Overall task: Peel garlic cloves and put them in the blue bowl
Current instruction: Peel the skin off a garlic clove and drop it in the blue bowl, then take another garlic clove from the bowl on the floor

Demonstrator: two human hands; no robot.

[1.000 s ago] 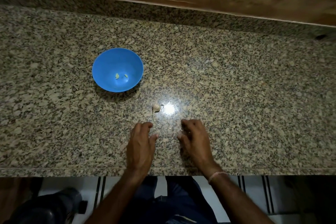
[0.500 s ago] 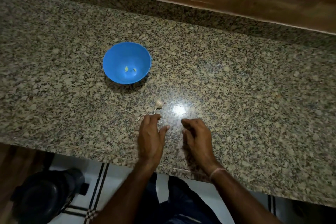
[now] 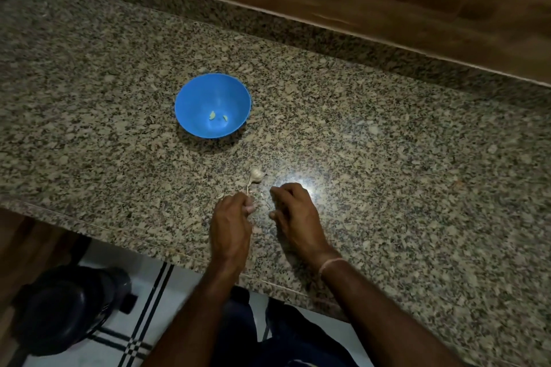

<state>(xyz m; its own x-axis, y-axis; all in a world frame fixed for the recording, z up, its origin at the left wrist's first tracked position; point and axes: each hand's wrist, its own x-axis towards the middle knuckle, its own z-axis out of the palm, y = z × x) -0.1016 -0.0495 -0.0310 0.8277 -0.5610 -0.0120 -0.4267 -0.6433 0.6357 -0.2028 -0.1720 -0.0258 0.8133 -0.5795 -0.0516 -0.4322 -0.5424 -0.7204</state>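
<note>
The blue bowl stands on the granite counter with two small peeled cloves in its bottom. A whitish garlic piece with a thin dry stem lies nearer to me, right of the bowl. My left hand lies palm down with its fingers curled at the stem's lower end; whether it grips the stem is hidden. My right hand rests beside it, apart from the garlic, fingers curled under with the tips on the counter and nothing seen in them.
Small scraps of garlic skin lie on the counter around my hands. A bright light glare sits just beyond my right hand. A wooden wall runs along the back. Below the front edge are a tiled floor and a dark round object.
The view has swung, so the bowl now sits further right. My left hand moved forward to the garlic stem's end and curled its fingers and thumb in. My right hand barely moved.
</note>
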